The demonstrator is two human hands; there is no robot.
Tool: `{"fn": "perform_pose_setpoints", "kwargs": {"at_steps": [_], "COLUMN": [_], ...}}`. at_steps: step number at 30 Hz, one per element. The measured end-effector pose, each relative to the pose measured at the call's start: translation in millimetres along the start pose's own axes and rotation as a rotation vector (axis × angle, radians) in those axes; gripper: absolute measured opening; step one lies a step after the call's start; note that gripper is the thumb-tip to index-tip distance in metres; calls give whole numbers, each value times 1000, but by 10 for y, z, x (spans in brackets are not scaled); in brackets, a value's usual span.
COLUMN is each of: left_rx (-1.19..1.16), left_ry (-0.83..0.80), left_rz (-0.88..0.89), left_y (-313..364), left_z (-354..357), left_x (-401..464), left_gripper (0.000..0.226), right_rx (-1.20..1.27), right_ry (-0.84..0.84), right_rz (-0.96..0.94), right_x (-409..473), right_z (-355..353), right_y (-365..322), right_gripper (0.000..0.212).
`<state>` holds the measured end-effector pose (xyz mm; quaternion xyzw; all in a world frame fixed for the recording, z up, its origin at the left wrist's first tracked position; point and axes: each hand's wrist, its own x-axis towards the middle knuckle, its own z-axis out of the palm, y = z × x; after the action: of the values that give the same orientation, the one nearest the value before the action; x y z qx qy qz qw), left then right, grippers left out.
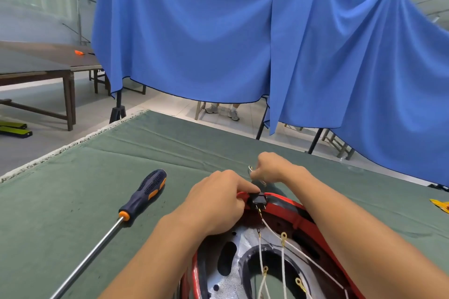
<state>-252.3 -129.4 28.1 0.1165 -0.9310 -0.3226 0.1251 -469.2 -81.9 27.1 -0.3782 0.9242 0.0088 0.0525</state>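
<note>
So the left hand (216, 204) is curled over the far rim of the red casing (298, 219), lower middle of the frame, with its fingertips pressing on the little black switch (259, 200) set in that rim. The right hand (272, 167), just above it, has its fingers bunched up and pinches a small metal terminal (250, 169).

My worry is that the terminal is tiny, so if the pinch slips it probably pings off across the cloth. Pull too hard and I'd guess the thin white wires (283, 260) hanging inside the casing get yanked or tangled. If the left hand eases off, the switch could twist in its slot.

Everything sits on a wrinkly green cloth (97, 177), with a long screwdriver (143, 199) lying at lower left. A big blue sheet (194, 31) hangs across the top, someone's shoes (222, 110) show under it, and a wooden table (36, 65) stands at far left.
</note>
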Motion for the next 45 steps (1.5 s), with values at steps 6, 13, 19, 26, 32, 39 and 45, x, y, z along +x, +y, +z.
{"fn": "perform_pose_setpoints", "kwargs": {"at_steps": [6, 13, 19, 26, 32, 39, 45], "left_rx": [-83, 32, 37, 44, 17, -16, 17], "left_ry": [-165, -157, -60, -68, -92, -86, -20], "left_rz": [57, 135, 124, 128, 123, 55, 12], "left_y": [214, 545, 606, 678, 678, 683, 695], "left_z": [9, 194, 233, 197, 188, 212, 243], "left_x": [-56, -374, -624, -687, -691, -596, -515], "left_gripper": [44, 50, 51, 63, 62, 58, 38], "right_rx": [296, 405, 438, 554, 778, 1150, 1337], "right_ry": [203, 245, 260, 436, 515, 584, 415], "right_rz": [-24, 35, 94, 183, 163, -17, -72], "right_x": [-860, -2026, -2385, -2472, -2462, -2528, -2551], "right_z": [-235, -113, 222, 418, 473, 64, -118], "right_y": [196, 480, 705, 886, 831, 585, 243], "right_gripper": [21, 14, 20, 22, 21, 14, 15]}}
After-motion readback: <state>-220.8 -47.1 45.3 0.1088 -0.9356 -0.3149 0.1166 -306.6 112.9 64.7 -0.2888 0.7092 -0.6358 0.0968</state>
